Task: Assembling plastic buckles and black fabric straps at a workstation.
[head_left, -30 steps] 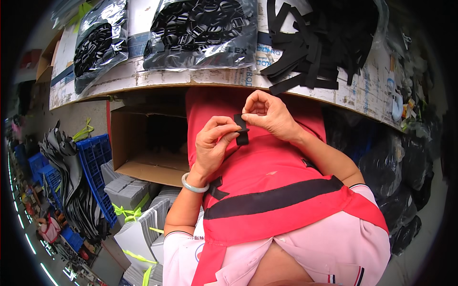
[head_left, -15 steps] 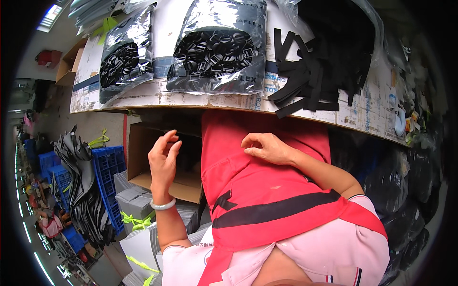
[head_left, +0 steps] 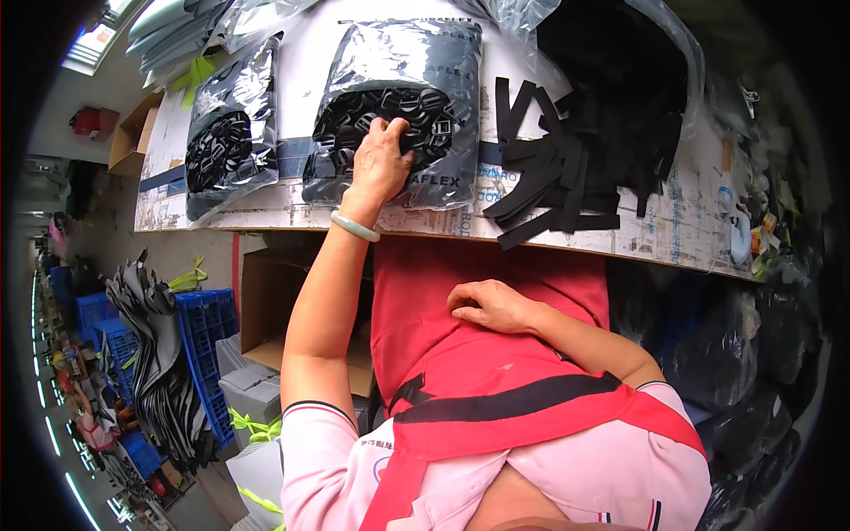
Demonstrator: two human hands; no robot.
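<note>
While the left hand (head_left: 382,164) reaches upper-centre into the open plastic bag (head_left: 398,106) of black buckles (head_left: 390,111), fingers curled into the pile, the right hand (head_left: 491,305) rests loosely curled, empty, on the red apron (head_left: 460,354). Best picked w/ fingertips, one pc only, w/o dragging the bag.

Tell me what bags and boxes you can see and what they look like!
Middle plastic bag: clear and shiny, full of black buckles; left hand reaches in.
Left plastic bag: same kind, smaller.
Right plastic bag: clear, holding black strips.
Cardboard box: brown, open, under the table.
Blue crate: on the floor.
</note>
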